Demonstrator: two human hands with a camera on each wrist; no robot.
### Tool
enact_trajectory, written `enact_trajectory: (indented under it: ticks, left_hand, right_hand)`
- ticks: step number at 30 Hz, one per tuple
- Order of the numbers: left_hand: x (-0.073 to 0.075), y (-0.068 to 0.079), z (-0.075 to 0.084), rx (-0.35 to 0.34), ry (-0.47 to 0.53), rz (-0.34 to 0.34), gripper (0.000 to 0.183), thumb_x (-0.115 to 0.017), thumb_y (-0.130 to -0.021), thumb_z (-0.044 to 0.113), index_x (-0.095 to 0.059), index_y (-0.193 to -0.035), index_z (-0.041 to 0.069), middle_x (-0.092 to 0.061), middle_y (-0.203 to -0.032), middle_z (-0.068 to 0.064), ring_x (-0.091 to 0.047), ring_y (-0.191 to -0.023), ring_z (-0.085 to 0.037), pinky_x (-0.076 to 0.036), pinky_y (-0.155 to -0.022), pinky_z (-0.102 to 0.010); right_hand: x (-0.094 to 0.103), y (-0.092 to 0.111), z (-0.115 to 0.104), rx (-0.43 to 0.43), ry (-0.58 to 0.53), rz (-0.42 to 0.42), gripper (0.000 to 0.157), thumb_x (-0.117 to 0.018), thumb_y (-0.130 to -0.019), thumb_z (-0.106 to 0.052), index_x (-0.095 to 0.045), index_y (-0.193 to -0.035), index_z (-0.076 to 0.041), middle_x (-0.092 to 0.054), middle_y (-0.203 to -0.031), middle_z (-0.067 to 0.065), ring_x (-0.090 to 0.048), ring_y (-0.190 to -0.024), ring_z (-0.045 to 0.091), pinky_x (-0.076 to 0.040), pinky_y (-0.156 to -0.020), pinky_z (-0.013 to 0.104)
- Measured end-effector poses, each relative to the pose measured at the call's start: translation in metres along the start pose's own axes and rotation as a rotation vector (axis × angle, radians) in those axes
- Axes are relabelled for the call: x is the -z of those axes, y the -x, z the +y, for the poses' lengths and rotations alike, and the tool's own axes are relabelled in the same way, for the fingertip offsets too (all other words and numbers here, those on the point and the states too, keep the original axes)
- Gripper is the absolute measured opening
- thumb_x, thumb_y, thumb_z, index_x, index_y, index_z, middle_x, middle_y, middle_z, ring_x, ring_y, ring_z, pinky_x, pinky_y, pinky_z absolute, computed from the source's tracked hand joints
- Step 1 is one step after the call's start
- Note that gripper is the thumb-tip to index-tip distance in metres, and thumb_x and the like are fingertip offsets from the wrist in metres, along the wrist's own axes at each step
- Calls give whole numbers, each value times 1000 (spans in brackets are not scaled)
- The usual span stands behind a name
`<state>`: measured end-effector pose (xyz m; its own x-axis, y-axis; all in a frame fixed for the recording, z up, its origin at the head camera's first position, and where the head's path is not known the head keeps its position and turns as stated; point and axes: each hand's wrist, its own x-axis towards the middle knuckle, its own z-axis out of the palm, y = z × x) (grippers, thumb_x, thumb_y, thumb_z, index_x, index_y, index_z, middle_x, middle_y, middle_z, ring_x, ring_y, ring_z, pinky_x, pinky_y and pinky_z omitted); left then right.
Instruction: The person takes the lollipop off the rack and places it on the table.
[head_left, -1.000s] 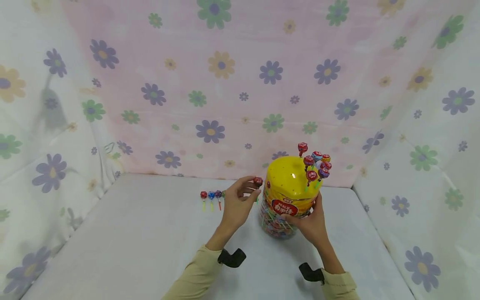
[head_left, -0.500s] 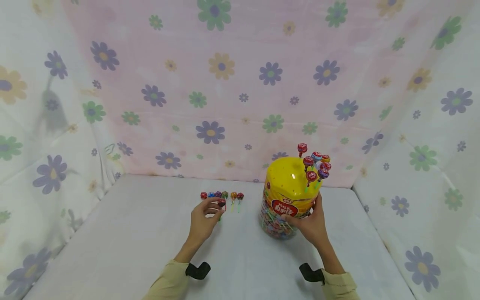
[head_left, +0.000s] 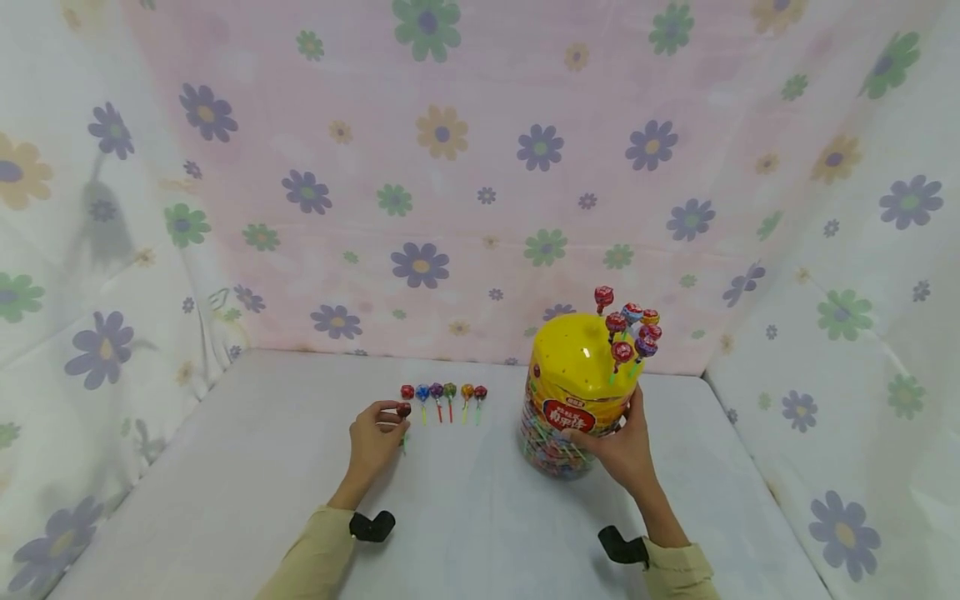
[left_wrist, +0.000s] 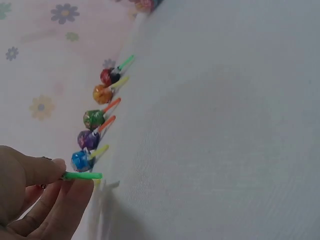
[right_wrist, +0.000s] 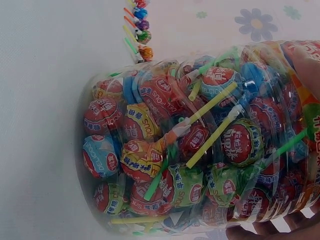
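Note:
My left hand pinches a dark red lollipop between thumb and fingers, its green stick jutting out in the left wrist view. It is just in front of the left end of a row of lollipops with red, blue, purple, green and orange wrappers. My right hand grips the side of a clear plastic jar with a yellow lid. Packed inside the jar are many wrapped lollipops with yellow and green sticks. Several more lollipops stand upright in the right part of the lid.
A white cloth-covered table lies under everything. Flower-printed curtains rise behind it and along both sides. The jar stands right of the row, with a gap of table between.
My left hand has moved left with its lollipop, from beside the jar to the left end of the row, uncovering the row's other lollipops. My right hand and the jar stay put.

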<state>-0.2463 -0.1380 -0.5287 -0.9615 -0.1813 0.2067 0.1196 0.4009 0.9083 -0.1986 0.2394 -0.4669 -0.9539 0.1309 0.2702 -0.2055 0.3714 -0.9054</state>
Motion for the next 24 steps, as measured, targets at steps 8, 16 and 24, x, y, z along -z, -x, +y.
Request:
enact_trajectory:
  ticks: [8,16,24]
  left_hand:
    - [7,-25,-14,41,-109,98,35,-74,-87,0,-65,-119,-10,-72,-97,-29,-73,-87,-39,-59,-68,-31]
    - [9,-43,-18,104,-131,79,36,-74,-88,3,-64,-120,-10,-72,-99,-29,-71,-89,-39,-54,-68,-27]
    - [3,-55,-19,115,-191,46,34,-71,-88,3,-65,-119,-10,-72,-101,-29,-68,-96,-43,-51,-89,-54]
  right_hand:
    - [0,0,0,-10,5,-2,109,-90,-78,-17,-17,-158,-25,-41,-149,9,-43,-139,33,-39,-113,62]
    - [0,-1,0,-9,11,-5,108,-90,-78,-18,-17,-158,-25,-42,-148,9,-44,-139,33,-40,-112,62]
    - [0,-1,1,-31,13,-7,108,-90,-78,-20,-18,-158,-26,-42,-148,8,-44,-139,32,-39,-114,61]
